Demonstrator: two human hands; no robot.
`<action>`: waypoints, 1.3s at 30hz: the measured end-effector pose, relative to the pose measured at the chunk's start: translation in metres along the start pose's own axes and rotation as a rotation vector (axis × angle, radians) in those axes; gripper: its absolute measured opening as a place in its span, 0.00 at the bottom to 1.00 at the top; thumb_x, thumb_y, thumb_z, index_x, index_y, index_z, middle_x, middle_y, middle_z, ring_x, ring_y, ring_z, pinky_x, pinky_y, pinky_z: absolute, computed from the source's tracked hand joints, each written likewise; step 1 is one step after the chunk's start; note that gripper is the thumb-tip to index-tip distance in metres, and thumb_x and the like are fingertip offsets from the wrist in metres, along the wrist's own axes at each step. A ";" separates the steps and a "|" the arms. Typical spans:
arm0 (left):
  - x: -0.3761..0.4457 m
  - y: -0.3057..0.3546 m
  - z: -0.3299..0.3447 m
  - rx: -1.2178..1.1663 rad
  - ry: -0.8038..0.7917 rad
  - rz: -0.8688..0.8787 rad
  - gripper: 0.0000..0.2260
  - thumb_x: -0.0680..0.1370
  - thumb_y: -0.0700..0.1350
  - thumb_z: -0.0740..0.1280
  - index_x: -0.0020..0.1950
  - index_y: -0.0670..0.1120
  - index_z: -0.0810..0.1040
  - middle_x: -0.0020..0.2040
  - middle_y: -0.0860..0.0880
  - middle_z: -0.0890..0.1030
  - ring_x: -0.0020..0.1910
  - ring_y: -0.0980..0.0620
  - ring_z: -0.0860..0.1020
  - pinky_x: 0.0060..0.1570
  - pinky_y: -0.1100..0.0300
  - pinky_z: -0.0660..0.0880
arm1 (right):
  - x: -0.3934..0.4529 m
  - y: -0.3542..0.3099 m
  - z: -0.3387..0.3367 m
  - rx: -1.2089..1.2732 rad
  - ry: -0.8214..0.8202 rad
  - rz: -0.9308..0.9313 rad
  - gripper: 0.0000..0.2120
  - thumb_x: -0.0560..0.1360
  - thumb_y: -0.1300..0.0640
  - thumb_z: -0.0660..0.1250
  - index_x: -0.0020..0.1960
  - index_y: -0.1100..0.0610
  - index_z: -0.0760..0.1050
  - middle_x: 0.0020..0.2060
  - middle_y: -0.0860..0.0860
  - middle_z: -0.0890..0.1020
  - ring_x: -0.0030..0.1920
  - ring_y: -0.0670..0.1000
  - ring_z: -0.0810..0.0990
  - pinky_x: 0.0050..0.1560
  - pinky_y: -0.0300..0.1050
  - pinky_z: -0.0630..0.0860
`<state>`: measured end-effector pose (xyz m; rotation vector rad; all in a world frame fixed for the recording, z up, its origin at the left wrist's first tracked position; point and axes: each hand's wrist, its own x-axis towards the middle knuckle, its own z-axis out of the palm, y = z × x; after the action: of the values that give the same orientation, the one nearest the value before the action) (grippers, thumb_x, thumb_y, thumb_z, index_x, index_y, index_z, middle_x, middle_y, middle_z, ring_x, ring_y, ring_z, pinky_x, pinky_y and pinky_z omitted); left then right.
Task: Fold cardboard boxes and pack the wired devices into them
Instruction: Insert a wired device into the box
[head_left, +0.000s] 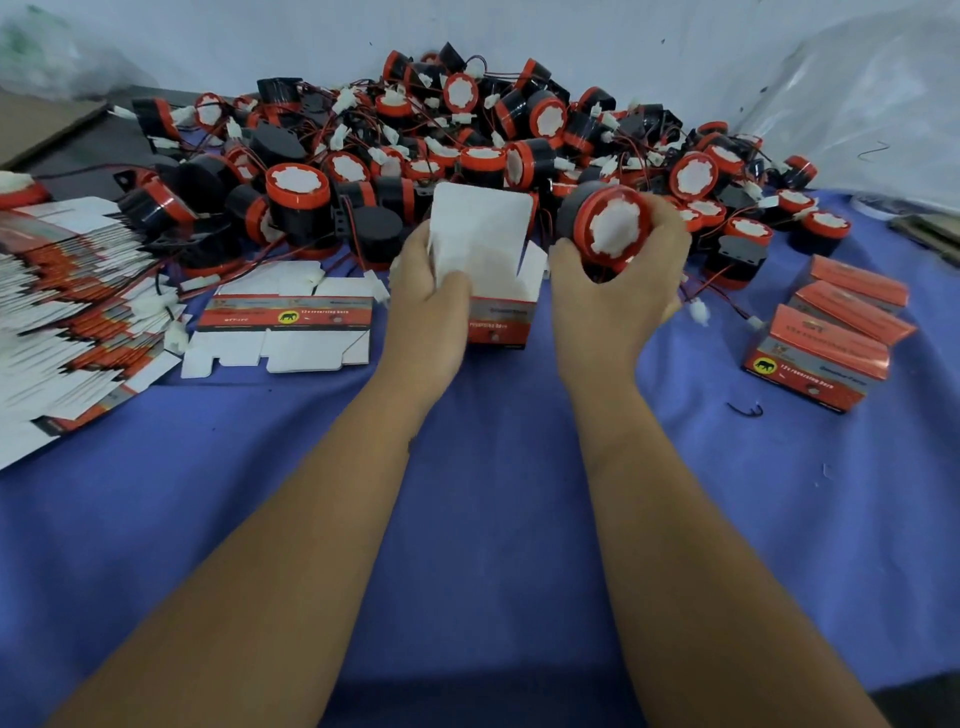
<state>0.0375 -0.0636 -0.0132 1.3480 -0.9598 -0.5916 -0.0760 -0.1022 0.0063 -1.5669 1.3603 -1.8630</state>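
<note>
Device (613, 231) gripped in right hand (618, 296) fingers (670, 228).

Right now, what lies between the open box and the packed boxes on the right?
In the head view, the right hand gripping a horn sits beside the open box; past it, bare blue cloth with loose wires reaches the packed boxes.

Three closed boxes (826, 343) — one open box (493, 291) — two hands (431, 291).

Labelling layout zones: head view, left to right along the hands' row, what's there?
Stack of flat box blanks → single flat blank → left hand on the open box → right hand holding a wired device → packed boxes.
</note>
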 end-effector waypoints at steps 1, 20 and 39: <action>-0.001 0.000 0.001 0.025 -0.025 0.012 0.24 0.78 0.35 0.56 0.72 0.52 0.66 0.60 0.54 0.75 0.55 0.60 0.74 0.40 0.78 0.70 | -0.003 -0.003 -0.001 -0.016 0.027 -0.090 0.27 0.66 0.55 0.70 0.65 0.57 0.72 0.58 0.50 0.76 0.58 0.52 0.74 0.61 0.56 0.69; 0.005 0.001 -0.001 -0.176 0.039 -0.117 0.12 0.83 0.50 0.58 0.64 0.51 0.75 0.57 0.52 0.80 0.53 0.60 0.80 0.51 0.64 0.78 | -0.019 0.000 0.007 -0.361 -0.483 -0.567 0.28 0.66 0.51 0.69 0.65 0.57 0.73 0.58 0.51 0.77 0.58 0.53 0.75 0.59 0.49 0.61; 0.000 0.005 -0.002 -0.112 0.004 -0.111 0.06 0.81 0.48 0.60 0.57 0.55 0.73 0.56 0.54 0.79 0.49 0.63 0.78 0.40 0.71 0.74 | -0.018 0.005 0.011 -0.524 -0.483 -0.610 0.15 0.76 0.53 0.66 0.34 0.57 0.80 0.37 0.47 0.80 0.52 0.51 0.75 0.63 0.52 0.55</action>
<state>0.0382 -0.0621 -0.0086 1.3072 -0.8399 -0.7163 -0.0618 -0.0955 -0.0086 -2.7272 1.2818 -1.2729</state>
